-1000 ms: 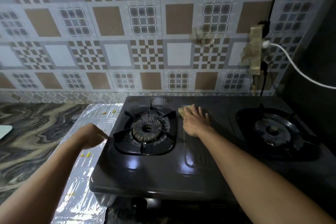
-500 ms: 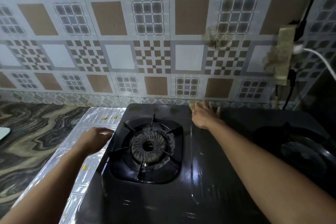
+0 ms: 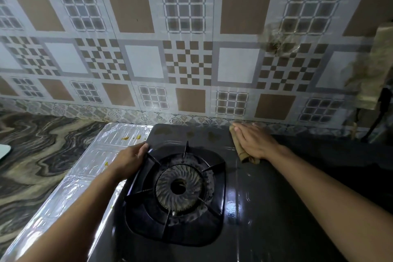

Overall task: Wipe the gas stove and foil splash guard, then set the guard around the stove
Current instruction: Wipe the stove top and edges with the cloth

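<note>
One gas stove point(image 3: 265, 208) stands at the tiled wall, and one foil splash guard point(image 3: 85, 176) lies flat just left of it. The left hand point(image 3: 131, 159) grips the corner of the one visible grate point(image 3: 212, 168). The right hand point(image 3: 255, 142), fingers straight, presses one cloth point(image 3: 240, 152) on the back of the stove.

Both hands are on the black gas stove point(image 3: 265, 208), which fills the lower middle and right of the frame. The left hand point(image 3: 129, 160) curls its fingers over the left rear corner of the pan support point(image 3: 146, 219) around the burner point(image 3: 178, 187). The right hand point(image 3: 255, 141), fingers straight, presses a folded brown cloth point(image 3: 239, 149) flat on the stove's back edge, just below the tiled wall point(image 3: 144, 64). The foil splash guard point(image 3: 85, 172) lies flat on the marbled tabletop point(image 3: 42, 151) at lower left, against the stove's side, with yellow specks point(image 3: 125, 138) on it.
</note>
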